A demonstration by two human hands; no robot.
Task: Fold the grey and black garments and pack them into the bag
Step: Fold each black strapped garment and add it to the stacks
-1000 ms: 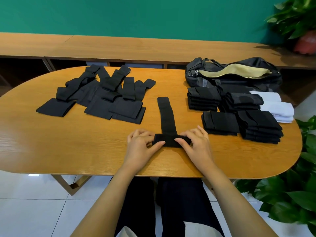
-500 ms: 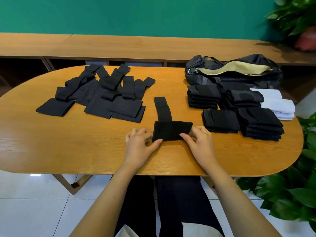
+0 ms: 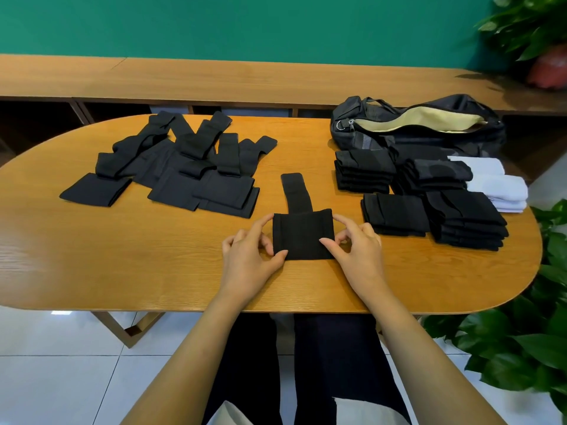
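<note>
We work with both hands on one black garment (image 3: 302, 237), which lies on the surface (image 3: 122, 256) just before us. Its near part is already turned over into a thick square, and a narrow strip of it reaches away from us, flat and not yet folded. The left grip (image 3: 248, 256) pinches the left edge of the square between thumb and fingers, and the right grip (image 3: 359, 253) pinches the right edge in the same way.

The bag (image 3: 423, 127) waits open at the far right, with the folded stacks (image 3: 445, 210) in front of it and the unfolded pile (image 3: 184, 167) at the far left, well apart from our hands.

We think several things can go wrong here. The fabric looks soft and elastic, so if one grip lets go too early, the layers may spring open. If the two hands do not advance together, the square will turn crooked over the strip and the packet will not match the stacks. Also the strip may slide sideways when we pull, because nothing holds its far end.
</note>
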